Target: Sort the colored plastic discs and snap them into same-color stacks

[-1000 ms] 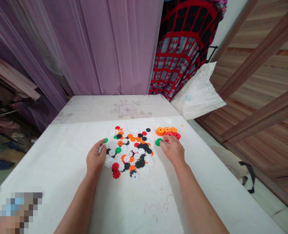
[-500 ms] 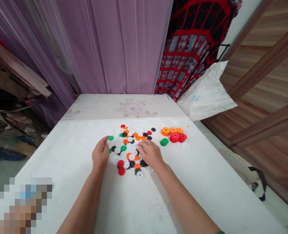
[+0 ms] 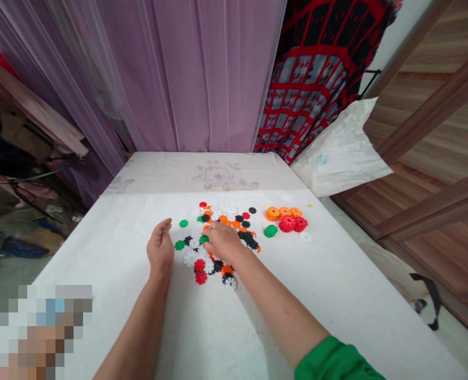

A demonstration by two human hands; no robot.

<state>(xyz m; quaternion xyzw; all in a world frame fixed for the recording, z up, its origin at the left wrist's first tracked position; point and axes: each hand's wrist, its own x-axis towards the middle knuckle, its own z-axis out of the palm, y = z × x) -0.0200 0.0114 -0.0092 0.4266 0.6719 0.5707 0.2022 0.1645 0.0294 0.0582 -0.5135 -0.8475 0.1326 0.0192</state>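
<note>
Right hand (image 3: pixel 223 241) meets a flat, bright-green disc (image 3: pixel 203 239), partly hidden; whether clamped on it, I cannot tell.

Shows purple curtain (image 3: pixel 202 79) at eleven o'clock, red-black cloth (image 3: pixel 317 84) at one, white bag (image 3: pixel 345 158) at two, wooden panelling (image 3: pixel 440 137) at three.
</note>
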